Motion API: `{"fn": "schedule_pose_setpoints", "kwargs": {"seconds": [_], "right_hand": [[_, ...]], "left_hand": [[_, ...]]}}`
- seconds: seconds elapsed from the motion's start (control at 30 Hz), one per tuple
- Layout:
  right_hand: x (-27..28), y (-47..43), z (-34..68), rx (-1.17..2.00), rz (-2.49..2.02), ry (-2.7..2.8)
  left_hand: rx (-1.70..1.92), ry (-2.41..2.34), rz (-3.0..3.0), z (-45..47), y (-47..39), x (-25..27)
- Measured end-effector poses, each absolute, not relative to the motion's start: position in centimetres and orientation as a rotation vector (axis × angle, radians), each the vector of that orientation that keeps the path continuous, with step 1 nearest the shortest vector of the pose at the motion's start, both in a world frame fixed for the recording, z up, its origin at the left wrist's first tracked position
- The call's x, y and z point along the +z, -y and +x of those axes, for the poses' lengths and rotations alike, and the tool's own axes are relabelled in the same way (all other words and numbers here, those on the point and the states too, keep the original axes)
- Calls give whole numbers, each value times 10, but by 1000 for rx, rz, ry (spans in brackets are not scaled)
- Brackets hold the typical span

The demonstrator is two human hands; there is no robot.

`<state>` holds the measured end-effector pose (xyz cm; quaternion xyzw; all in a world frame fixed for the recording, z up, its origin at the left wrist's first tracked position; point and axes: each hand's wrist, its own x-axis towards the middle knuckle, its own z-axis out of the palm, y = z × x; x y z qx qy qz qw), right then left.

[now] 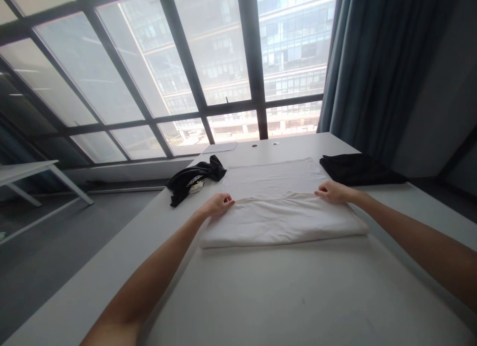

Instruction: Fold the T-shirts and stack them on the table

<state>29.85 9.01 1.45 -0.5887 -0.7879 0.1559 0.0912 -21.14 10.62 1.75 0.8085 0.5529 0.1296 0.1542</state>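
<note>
A white T-shirt [283, 219] lies on the white table, its near part doubled over toward the far side. The flat single part stretches on behind the fold. My left hand [219, 204] pinches the left end of the folded-over edge. At the right end of that same edge, my right hand [333, 192] is closed on the fabric with its fingertips together. Small wrinkles run along the edge between the two hands.
A crumpled black garment [194, 177] with white lettering lies at the left. Folded black cloth [359, 170] rests at the right edge of the table [290, 291]. Windows and a blue curtain [368, 73] stand beyond; another table [30, 171] is far left.
</note>
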Motion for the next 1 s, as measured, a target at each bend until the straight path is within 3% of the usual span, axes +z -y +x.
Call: {"fn": "schedule_pose_setpoints", "kwargs": {"seconds": [0.23, 0.57, 0.8, 1.0], "right_hand": [[-3, -87, 302, 316, -1733, 2230], [25, -102, 306, 75, -1672, 2089], [-1, -131, 299, 59, -1843, 2159], [-14, -129, 302, 32, -1808, 2156]], "left_hand": [[510, -1649, 2422, -216, -91, 9], [759, -1669, 2447, -221, -125, 29], [617, -1665, 2472, -214, -153, -2], [711, -1633, 2476, -217, -150, -1]]}}
